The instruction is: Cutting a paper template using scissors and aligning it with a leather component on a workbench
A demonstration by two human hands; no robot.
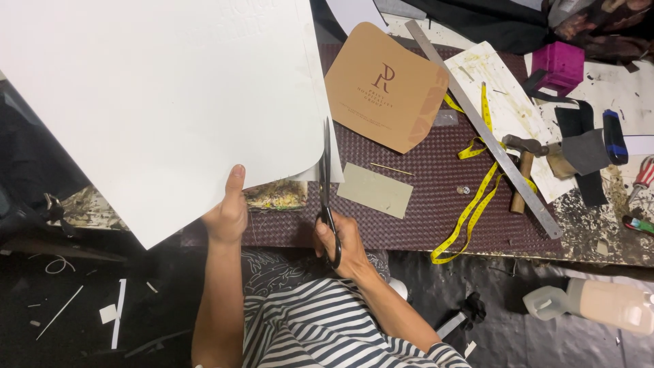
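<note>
Both hands are busy: the left hand (228, 215) grips the big white sheet (163, 102) by its lower edge. Right hand (344, 242) grasps the scissors (326, 184), blades pointing away along the sheet's right edge.

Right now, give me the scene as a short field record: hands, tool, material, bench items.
left hand: grips the lower edge of the white sheet, thumb up on its face
right hand: in the handles of the scissors
scissors: blades point up along the sheet's right edge
bench surface: brown woven mat
bench items: tan card, grey card piece, metal ruler, yellow tape measure, hammer
</note>
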